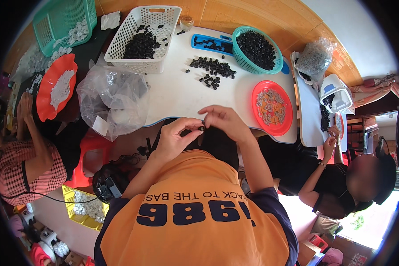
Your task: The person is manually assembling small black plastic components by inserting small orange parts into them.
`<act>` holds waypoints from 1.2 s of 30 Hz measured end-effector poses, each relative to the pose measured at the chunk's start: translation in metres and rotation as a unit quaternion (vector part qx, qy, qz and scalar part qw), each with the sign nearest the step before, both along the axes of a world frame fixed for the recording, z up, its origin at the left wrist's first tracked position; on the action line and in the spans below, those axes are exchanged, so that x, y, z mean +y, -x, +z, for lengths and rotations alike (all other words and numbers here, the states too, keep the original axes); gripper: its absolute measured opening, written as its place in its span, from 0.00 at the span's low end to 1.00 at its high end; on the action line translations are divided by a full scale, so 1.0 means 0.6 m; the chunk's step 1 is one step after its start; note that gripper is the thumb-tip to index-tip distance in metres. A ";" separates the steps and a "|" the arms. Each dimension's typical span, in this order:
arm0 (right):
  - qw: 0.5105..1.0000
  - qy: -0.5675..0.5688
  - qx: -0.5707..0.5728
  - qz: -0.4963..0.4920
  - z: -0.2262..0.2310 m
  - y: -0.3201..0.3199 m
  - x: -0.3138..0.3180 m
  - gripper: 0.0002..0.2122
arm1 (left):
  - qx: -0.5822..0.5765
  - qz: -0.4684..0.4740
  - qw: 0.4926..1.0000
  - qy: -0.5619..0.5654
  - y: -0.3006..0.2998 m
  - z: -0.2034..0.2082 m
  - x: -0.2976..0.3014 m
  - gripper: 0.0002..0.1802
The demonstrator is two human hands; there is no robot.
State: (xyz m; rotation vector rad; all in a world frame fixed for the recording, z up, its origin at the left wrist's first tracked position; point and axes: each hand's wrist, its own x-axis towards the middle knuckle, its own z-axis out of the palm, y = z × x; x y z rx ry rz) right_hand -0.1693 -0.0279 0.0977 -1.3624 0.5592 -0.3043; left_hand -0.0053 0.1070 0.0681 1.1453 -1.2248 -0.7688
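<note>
In front of my chest, at the near edge of the white table (175, 95), my left hand (177, 135) pinches a small black cylindrical piece (201, 128) between thumb and fingertips. My right hand (228, 123) is right beside it, fingers bent and drawn together over the piece; whatever they hold is too small to make out. Loose black pieces (215, 66) of the same sort lie on the table beyond my hands. To the right, a red plate (254, 104) holds many small silvery metal parts (271, 107).
At the back are a white basket (157, 65), a blue tray (199, 39) and a green basket (248, 63), all with black pieces. A clear plastic bag (113, 97) lies at left, beside a red dish (44, 95). Co-workers sit on both sides.
</note>
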 end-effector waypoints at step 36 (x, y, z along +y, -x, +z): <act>0.948 0.192 -0.122 -0.222 0.026 0.003 -0.003 0.06 | 0.467 -0.100 0.873 -0.098 0.004 0.018 -0.091 0.09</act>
